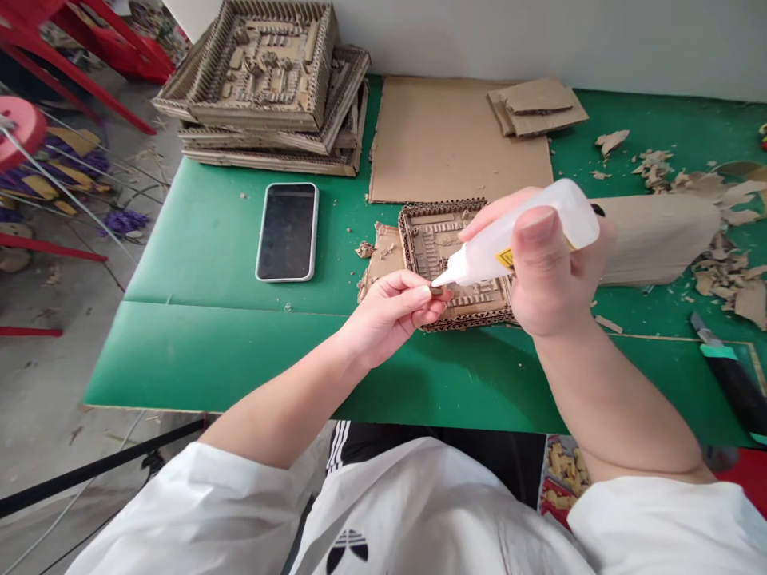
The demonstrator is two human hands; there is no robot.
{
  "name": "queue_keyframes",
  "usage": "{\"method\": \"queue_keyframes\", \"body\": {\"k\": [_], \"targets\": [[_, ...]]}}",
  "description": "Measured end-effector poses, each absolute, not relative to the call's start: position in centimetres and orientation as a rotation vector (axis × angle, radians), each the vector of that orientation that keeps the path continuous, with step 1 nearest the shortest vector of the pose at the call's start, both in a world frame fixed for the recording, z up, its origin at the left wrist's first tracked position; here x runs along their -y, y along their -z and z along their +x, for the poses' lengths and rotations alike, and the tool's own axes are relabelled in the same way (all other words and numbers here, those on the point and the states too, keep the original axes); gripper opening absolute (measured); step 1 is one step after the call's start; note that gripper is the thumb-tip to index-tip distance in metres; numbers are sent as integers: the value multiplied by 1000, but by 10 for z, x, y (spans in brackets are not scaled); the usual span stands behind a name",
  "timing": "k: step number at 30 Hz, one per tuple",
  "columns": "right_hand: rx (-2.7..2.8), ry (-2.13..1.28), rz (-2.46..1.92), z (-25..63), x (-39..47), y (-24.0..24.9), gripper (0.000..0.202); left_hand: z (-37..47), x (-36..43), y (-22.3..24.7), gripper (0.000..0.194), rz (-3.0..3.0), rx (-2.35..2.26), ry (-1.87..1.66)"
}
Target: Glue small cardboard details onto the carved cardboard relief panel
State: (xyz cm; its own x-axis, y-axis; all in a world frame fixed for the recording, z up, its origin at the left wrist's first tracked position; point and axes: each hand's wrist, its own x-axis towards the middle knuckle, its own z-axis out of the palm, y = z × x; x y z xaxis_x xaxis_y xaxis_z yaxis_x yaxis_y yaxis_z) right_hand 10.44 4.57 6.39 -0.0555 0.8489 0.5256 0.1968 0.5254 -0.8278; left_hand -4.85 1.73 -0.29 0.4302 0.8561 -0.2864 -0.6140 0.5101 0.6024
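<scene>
My left hand (pixel 395 315) pinches a small cardboard piece (pixel 437 291) between thumb and fingers, in front of a square cardboard model (pixel 464 302) with corrugated walls. My right hand (pixel 548 279) is wrapped round a white squeeze bottle (pixel 488 243) with a yellow label, tilted so that its nozzle points down to the left. The nozzle tip is at the small piece, touching it or just above. Rows of small corrugated strips show inside the model, whose right part is hidden by my right hand and the bottle.
Stacked cardboard models (pixel 269 88) stand at the back left, near a phone (pixel 288 231). Behind my hands lie a flat cardboard sheet (pixel 443 140) and smaller pieces (pixel 539 108). Cardboard scraps (pixel 740 275) and a utility knife (pixel 731 379) are on the green table (pixel 197 351) at right.
</scene>
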Motion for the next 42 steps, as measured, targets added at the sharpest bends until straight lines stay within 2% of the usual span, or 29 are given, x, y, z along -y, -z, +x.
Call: {"method": "queue_keyframes", "body": {"k": [21, 36, 42], "targets": [[1600, -617, -1006, 102, -45, -66, 46, -49, -18, 1, 20, 431, -599, -951], [1576, -514, -622, 100, -52, -56, 23, -47, -18, 2, 14, 431, -549, -962], [1681, -391, -740, 102, -48, -61, 35, -48, -19, 3, 14, 410, -534, -976]]}}
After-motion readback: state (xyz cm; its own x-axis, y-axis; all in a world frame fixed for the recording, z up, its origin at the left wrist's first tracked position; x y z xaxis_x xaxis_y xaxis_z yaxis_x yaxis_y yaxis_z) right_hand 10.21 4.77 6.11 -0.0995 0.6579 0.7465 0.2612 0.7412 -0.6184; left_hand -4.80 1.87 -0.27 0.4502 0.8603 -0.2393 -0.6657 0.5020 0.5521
